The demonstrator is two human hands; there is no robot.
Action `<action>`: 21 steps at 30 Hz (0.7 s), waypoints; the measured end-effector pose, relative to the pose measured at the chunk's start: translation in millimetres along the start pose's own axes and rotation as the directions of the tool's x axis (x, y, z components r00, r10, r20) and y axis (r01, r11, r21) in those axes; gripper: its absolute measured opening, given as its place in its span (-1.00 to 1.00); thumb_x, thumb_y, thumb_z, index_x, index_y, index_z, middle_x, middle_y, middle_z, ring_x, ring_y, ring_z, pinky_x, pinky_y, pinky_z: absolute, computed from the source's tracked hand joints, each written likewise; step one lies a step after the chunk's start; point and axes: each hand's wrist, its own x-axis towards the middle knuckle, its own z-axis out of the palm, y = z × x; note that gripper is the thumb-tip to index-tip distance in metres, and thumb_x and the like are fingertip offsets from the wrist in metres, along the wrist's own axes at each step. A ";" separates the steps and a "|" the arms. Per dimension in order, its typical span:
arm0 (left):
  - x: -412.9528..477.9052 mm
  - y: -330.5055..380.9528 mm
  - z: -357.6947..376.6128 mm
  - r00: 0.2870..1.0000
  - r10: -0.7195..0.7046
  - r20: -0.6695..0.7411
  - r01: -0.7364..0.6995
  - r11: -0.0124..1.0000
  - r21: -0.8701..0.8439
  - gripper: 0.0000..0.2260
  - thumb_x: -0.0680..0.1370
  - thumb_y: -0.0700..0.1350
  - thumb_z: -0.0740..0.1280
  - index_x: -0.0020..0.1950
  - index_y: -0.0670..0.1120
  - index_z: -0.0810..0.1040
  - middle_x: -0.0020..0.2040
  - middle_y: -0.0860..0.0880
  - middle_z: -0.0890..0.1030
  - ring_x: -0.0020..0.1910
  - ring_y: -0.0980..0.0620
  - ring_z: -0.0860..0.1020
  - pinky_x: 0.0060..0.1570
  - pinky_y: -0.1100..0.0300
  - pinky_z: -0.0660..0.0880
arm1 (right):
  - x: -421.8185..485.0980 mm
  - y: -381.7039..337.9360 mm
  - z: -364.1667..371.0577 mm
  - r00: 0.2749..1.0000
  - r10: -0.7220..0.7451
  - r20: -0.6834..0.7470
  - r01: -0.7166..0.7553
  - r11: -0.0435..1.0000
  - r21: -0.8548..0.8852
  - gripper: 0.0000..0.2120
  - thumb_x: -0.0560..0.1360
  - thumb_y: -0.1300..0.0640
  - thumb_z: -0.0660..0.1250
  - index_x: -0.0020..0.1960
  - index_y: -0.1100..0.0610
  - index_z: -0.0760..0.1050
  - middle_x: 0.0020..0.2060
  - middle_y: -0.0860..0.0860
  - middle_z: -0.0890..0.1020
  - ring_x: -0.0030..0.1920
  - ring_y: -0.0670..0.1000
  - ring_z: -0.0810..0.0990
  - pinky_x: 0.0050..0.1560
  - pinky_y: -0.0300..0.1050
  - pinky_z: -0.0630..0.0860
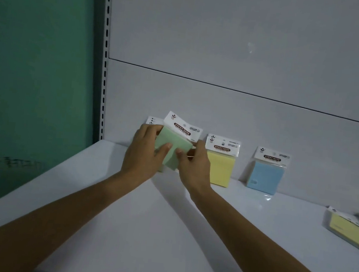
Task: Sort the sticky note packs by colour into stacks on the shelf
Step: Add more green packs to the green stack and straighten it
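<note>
Gripping the green sticky note pack (173,152) tilted between left hand (144,152) and right hand (194,166), header card pointing up-right, with what looks like the green stack's header (153,120) peeking out right behind the left hand.

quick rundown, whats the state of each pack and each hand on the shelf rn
green pack: tilted, held in both hands over another pack, mostly hidden
yellow stack: against the back panel, untouched
blue pack: against the back panel, untouched
loose yellow packs: lying flat at far right, unsorted
left hand: gripping the green pack
right hand: gripping the green pack
</note>
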 end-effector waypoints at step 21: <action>2.7 -67.2 3.6 0.899 -0.264 0.350 0.223 0.963 0.155 -0.57 0.59 0.10 0.14 0.41 -0.04 0.25 0.31 -0.08 0.50 0.21 -0.16 0.50 0.17 -0.05 0.43 | 5.8 49.4 44.0 0.933 -0.078 0.352 0.276 0.783 -0.557 -0.56 0.53 0.11 0.18 0.38 0.11 0.22 0.09 0.10 0.60 0.07 0.18 0.55 0.06 0.00 0.45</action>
